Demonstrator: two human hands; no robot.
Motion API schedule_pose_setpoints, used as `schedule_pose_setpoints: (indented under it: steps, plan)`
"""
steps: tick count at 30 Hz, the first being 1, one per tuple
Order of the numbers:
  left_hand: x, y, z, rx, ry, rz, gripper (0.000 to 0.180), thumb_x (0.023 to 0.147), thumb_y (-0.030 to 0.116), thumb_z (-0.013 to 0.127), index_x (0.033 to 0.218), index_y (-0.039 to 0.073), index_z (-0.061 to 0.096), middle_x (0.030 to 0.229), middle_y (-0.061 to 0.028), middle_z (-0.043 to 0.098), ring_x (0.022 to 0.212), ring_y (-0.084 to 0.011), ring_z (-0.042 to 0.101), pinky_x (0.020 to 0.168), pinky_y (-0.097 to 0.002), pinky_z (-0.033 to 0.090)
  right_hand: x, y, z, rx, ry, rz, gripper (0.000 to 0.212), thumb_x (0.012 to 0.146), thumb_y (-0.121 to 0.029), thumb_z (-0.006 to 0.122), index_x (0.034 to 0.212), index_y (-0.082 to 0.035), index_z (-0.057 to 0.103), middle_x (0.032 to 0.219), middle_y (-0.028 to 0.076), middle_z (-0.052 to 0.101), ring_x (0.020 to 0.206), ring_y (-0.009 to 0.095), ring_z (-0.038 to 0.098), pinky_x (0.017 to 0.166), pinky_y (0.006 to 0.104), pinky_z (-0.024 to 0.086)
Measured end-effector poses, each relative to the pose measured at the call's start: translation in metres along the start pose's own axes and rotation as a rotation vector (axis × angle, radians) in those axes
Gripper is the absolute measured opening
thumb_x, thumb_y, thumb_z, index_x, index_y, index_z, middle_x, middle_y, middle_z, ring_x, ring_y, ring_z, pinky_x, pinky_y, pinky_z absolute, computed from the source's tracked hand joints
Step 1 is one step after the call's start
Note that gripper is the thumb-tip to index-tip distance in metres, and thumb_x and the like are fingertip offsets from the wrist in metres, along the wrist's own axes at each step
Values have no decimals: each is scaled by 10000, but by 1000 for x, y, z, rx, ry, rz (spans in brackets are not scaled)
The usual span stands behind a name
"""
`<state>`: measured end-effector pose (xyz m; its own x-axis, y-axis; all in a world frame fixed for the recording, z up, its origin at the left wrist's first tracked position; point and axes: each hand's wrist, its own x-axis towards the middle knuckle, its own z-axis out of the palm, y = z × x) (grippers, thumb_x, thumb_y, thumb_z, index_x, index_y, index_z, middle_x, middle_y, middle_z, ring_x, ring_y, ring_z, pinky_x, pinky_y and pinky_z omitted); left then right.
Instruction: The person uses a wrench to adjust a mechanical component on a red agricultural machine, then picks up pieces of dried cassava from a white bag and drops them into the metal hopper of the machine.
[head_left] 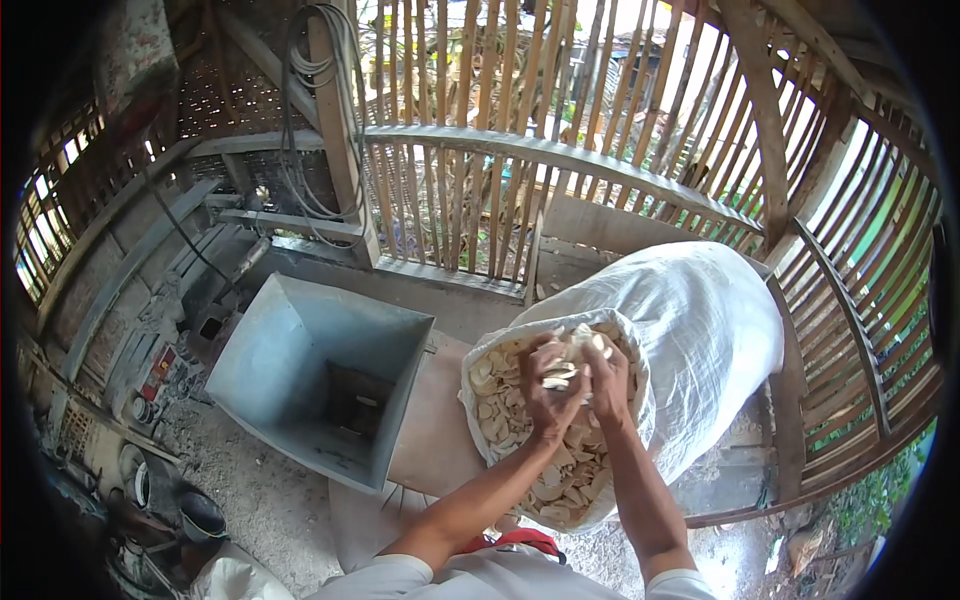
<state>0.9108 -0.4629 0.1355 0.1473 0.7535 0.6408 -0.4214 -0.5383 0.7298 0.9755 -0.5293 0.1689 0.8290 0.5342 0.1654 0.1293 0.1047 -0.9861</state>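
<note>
I see both hands over the mouth of the bulging white sack (705,330), right of centre, its opening turned to the near side, probably so the loose pale chips (492,388) inside can be reached. The left hand (550,393) is half closed, fingers curled round a clutch of chips; the right hand (607,382) faces it, fingers bent, holding the same clutch from the right. I take this two-handed cup as a way to stop loose pieces dropping between the fingers. The gray metal hopper (285,335) stands to the left, wide mouth open, near the sack with a board (440,425) between them; that closeness would keep reaches short. A coiled cable (325,110) hangs on a far post, likely to stay off the floor. I can't count the held chips, since fingers cover many and they look slightly blurred; deeper ones are buried in the sack. The hopper's dark bottom I can't make out, the bucket (204,517) at near left sinks into shadow, and a round black border cuts off the room's edges
</note>
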Motion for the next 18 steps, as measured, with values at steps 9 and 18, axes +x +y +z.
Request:
schedule_pose_setpoints:
  steps: [9,18]
  plan:
    - [50,65,-4,-19,-42,250,454,690,217,847,1056,50,638,1155,-192,592,1068,-348,597,897,-457,511,-7,-34,-9,-74,54,-321,365,986,-259,480,1096,51,639,939,79,660,840,161,596,741,318,477]
    - [170,162,-116,353,208,683,534,691,227,881,1111,37,611,1146,-143,579,1076,-288,591,915,-396,502,-14,-170,159,377,-378,-359,354,944,-323,546,990,15,642,892,43,641,787,121,583,666,281,463]
